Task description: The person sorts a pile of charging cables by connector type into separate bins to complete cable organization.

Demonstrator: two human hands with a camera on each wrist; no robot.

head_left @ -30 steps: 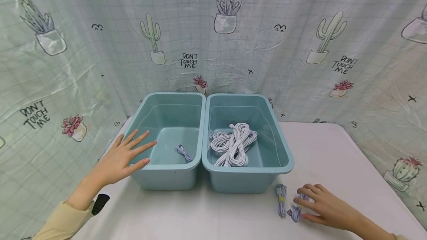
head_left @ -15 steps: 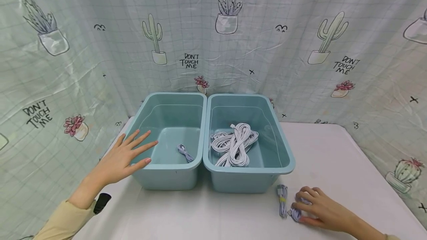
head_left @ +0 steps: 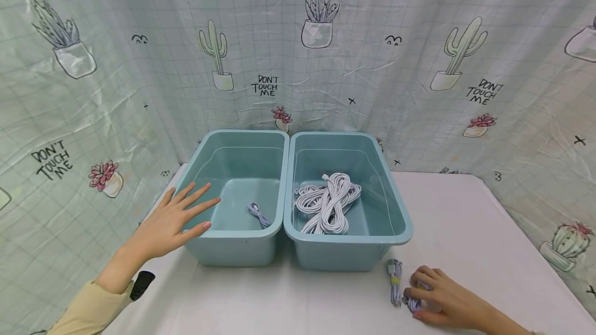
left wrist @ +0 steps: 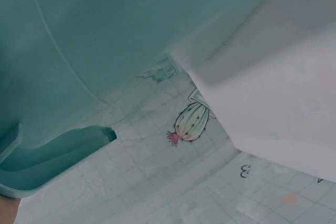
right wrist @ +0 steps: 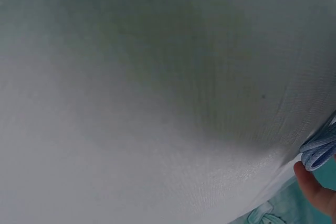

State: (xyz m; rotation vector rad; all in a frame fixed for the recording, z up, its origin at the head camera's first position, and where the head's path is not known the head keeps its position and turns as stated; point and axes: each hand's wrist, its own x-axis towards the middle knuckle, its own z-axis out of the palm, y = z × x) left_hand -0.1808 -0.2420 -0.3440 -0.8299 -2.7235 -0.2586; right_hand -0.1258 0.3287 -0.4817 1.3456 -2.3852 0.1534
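At the front right of the table, my right hand (head_left: 442, 300) holds a bundled lilac cable (head_left: 413, 304), its fingers curled over the bundle and partly hiding it. In the right wrist view a fingertip (right wrist: 308, 179) touches the loops of this blue-looking cable (right wrist: 318, 150). Another lilac cable (head_left: 395, 283) with a yellow tie lies just left of that hand. My left hand (head_left: 169, 224) is spread with straight fingers over the near left rim of the left bin (head_left: 247, 233); whether it touches the rim I cannot tell. A small lilac cable (head_left: 259, 215) lies inside that bin.
Right beside it stands a second blue-green bin (head_left: 346, 238) holding several coiled white cables (head_left: 332, 203). Both bins sit on a white-covered table (head_left: 288, 304). A curtain (head_left: 298, 61) printed with cacti closes off the back and sides.
My right hand has closed its fingers on the bundled cable and shifted slightly down and left. The left hand stays in place.
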